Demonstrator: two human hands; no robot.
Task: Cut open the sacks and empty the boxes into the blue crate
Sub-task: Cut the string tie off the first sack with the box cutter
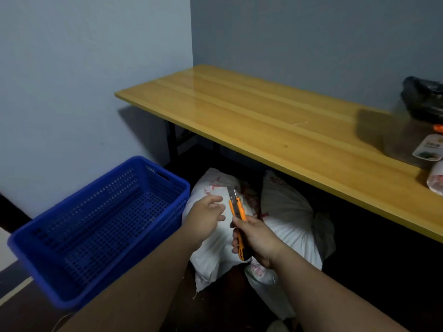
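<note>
We hold an orange utility knife [237, 219] in our right hand [257, 240], fingers wrapped around the handle, the blade pushed out and pointing toward twelve o'clock. Our left hand [206, 221] hovers just beside it at nine o'clock of the knife, fingers loosely spread and holding nothing — we cannot tell whether the fingertips touch the sack beneath.

Two white woven sacks lie on the dark floor under both hands. The left sack [211, 257] sits directly below our left hand, red print showing near its top; the right sack [287, 212], its neck gathered into pleats, lies at three o'clock of the knife, partly under the table edge. The two sacks touch.

The blue crate [79, 259] — perforated plastic, nothing visible inside — stands at nine o'clock of the sacks, its near corner touching the left sack.

The yellow wooden table [251, 116] runs from twelve to three o'clock. At its far right end rest a black plastic bag [423, 99] and a small labelled packet [429, 149].
</note>
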